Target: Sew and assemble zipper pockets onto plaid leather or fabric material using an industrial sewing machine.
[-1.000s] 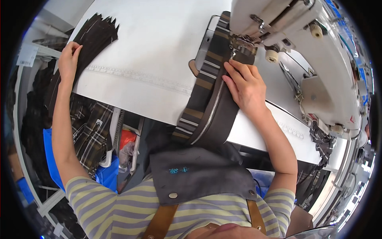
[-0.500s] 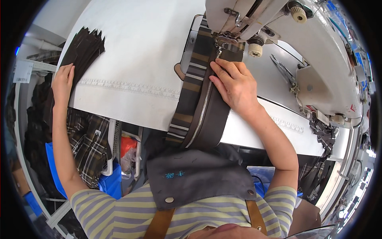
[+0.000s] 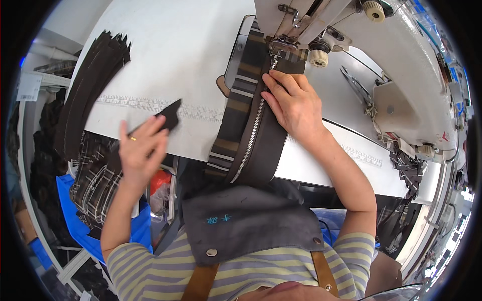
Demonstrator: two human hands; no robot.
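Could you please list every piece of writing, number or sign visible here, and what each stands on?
Grey apron: teal embroidered characters, left unquoted.
Ruler strip on the white tabletop: scale markings, figures too small to read.
White label at left: too blurred to read.
Sewing machine: small red mark, too small to read.

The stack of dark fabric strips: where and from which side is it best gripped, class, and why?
Probably by its near end, with the left hand coming from the person's side. That end of the stack of dark fabric strips reaches past the edge of the white tabletop, so there should be room to reach beneath; the jagged far end lies on the tabletop.
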